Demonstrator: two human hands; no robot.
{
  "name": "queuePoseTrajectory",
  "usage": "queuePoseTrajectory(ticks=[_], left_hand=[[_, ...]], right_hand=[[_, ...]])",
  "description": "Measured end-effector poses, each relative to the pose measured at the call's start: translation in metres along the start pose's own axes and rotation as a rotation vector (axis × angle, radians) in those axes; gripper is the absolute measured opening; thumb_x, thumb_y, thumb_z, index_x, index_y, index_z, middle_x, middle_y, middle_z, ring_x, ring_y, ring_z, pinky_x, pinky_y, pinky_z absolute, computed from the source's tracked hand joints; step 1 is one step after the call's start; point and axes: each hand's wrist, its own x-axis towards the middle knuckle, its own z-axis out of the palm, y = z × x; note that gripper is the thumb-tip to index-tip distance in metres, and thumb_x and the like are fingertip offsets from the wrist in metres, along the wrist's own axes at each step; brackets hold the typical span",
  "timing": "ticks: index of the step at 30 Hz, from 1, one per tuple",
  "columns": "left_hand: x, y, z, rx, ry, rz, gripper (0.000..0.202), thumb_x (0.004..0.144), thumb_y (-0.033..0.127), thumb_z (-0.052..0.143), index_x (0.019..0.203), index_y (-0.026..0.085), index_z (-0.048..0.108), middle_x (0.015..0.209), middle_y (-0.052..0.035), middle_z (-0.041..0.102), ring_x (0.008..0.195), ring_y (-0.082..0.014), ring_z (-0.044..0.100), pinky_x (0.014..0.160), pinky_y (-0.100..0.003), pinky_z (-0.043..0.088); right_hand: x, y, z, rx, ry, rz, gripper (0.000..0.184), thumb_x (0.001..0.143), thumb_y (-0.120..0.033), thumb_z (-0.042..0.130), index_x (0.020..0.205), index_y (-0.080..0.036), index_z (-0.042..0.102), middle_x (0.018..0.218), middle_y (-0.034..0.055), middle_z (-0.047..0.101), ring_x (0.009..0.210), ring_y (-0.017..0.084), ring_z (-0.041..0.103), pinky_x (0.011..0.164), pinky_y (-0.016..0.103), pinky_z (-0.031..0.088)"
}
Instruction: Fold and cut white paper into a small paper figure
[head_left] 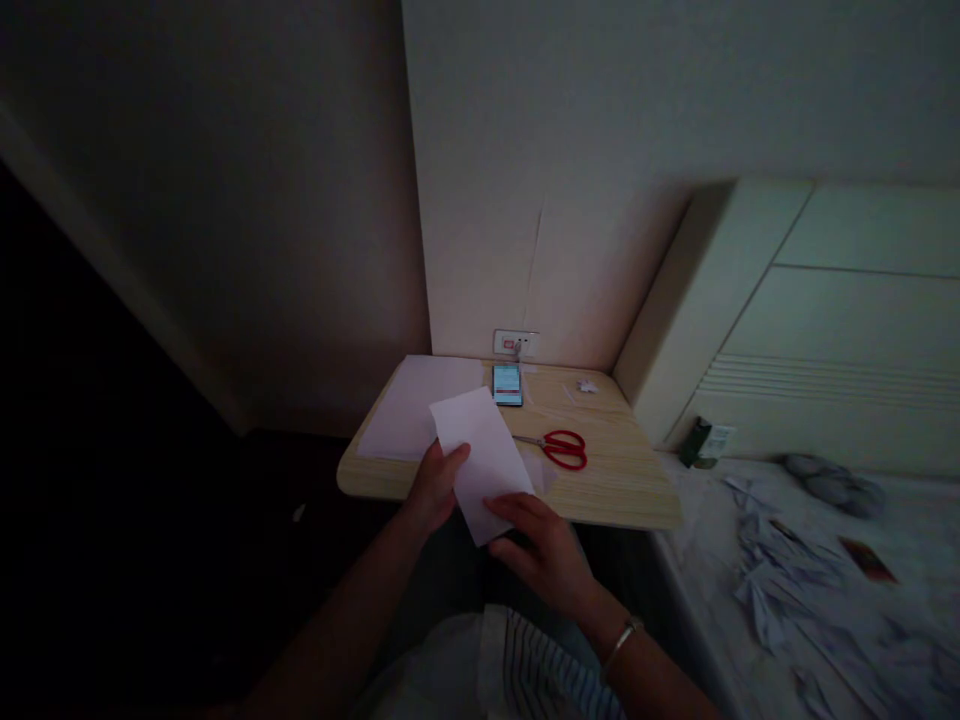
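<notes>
I hold a folded white sheet of paper point(484, 455) over the near edge of a small wooden table point(622, 485). My left hand point(436, 485) grips the sheet's left edge, thumb on top. My right hand point(544, 550) pinches its lower right corner, fingers curled under; a bracelet sits on that wrist. Red-handled scissors point(559, 447) lie on the table just right of the paper. A larger white sheet point(412, 405) lies flat on the table's left half.
A phone point(507, 384) with a lit screen lies at the table's back, below a wall socket point(515, 343). To the right is a bed point(825, 600) strewn with crumpled paper pieces, with a pale headboard point(810, 320) behind. The left side is dark.
</notes>
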Motion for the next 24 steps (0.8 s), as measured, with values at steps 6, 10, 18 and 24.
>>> queuePoseTrajectory(ticks=[6,10,18,24], left_hand=[[-0.012,0.0,-0.003,0.065,-0.199,-0.103,0.031,0.062,0.026,0.075,0.089,0.014,0.066,0.083,-0.0073,0.072,0.072,-0.021,0.065,0.07,-0.032,0.048],[-0.017,-0.006,-0.003,0.154,-0.328,-0.152,0.033,0.065,0.029,0.074,0.094,0.015,0.067,0.085,-0.0076,0.072,0.074,-0.0224,0.065,0.071,-0.033,0.047],[-0.025,0.019,0.007,-0.075,-0.407,-0.23,0.069,0.071,0.071,0.047,0.121,0.024,0.055,0.099,-0.0067,0.069,0.089,-0.0268,0.063,0.078,-0.038,0.046],[-0.022,0.029,0.01,0.051,-0.478,-0.159,0.046,0.077,0.051,0.058,0.119,0.033,0.053,0.107,-0.0008,0.066,0.084,-0.0207,0.063,0.072,-0.032,0.047]], right_hand=[[0.035,0.026,-0.024,0.446,0.507,0.413,0.046,0.072,-0.037,0.068,0.115,-0.023,0.057,0.107,0.0085,0.062,0.099,0.023,0.057,0.082,0.038,0.049],[0.053,0.019,-0.035,0.727,0.427,0.431,0.048,0.066,-0.032,0.074,0.11,-0.024,0.057,0.082,-0.0006,0.064,0.073,0.015,0.06,0.068,0.029,0.05],[0.052,0.0,-0.038,0.749,0.419,0.42,0.04,0.063,-0.029,0.075,0.099,-0.021,0.06,0.063,-0.0051,0.058,0.059,0.011,0.054,0.056,0.023,0.045],[0.05,-0.006,-0.04,0.771,0.352,0.388,0.033,0.066,-0.031,0.073,0.091,-0.023,0.053,0.066,-0.0038,0.063,0.058,0.012,0.056,0.056,0.024,0.046]])
